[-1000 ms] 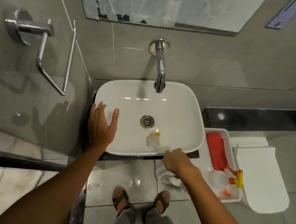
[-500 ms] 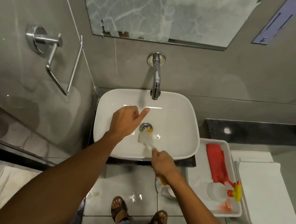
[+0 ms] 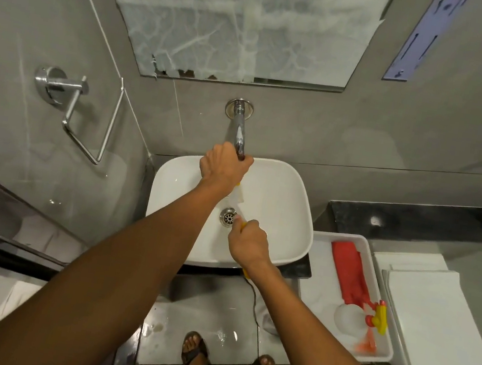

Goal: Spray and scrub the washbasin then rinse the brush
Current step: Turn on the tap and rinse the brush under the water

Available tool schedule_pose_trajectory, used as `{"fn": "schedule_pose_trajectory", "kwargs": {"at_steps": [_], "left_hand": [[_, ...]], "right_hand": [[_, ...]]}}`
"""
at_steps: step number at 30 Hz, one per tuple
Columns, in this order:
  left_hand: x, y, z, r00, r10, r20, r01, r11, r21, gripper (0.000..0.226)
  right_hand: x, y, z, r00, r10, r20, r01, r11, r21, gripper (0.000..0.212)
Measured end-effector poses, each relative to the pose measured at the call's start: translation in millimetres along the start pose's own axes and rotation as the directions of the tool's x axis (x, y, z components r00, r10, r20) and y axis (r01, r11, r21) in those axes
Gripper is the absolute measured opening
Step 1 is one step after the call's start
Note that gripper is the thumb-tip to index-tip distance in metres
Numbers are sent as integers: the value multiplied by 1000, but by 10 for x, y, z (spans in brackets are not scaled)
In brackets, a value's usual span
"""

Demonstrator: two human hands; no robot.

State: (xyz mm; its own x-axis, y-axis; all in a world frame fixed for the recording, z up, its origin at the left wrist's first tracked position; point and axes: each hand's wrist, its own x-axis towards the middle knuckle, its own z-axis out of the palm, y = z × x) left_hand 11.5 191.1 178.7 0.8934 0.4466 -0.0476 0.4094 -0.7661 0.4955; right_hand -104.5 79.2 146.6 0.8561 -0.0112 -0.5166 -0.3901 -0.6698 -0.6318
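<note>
Left hand (image 3: 224,164) gripping tap (image 3: 238,129) spout, right hand (image 3: 249,242) closed around brush (image 3: 239,197) handle over washbasin (image 3: 288,196)

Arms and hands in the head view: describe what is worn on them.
Both arms are bare from the frame edge down to the wrists: no sleeves show. The left hand and right hand wear no gloves, and no watch, bracelet or ring is visible. The fingers are uncovered.
</note>
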Motion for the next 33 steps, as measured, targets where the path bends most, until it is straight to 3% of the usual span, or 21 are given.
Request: {"fn": "schedule_pose_trajectory", "kwargs": {"at_steps": [9, 13, 17, 25, 33], "left_hand": [[31, -77, 1, 996, 21, 82, -14, 996, -86, 32], [130, -222, -60, 977, 128, 169, -110, 987, -114, 41], [214, -352, -135, 911, 306, 276, -248, 942, -225, 39], [250, -509, -28, 866, 434, 249, -340, 875, -344, 25], [253, -531, -38, 858, 444, 260, -339, 868, -362, 25]], "right_hand": [[-39, 128, 5, 998, -49, -28, 50, 999, 20, 54], [-41, 178, -4, 998, -46, -37, 47, 999, 16, 51], [-15, 214, -23, 998, -52, -39, 53, 999, 8, 48], [22, 355, 2, 995, -94, -44, 94, 995, -16, 41], [-38, 432, 14, 989, -130, -73, 132, 991, 17, 40]]}}
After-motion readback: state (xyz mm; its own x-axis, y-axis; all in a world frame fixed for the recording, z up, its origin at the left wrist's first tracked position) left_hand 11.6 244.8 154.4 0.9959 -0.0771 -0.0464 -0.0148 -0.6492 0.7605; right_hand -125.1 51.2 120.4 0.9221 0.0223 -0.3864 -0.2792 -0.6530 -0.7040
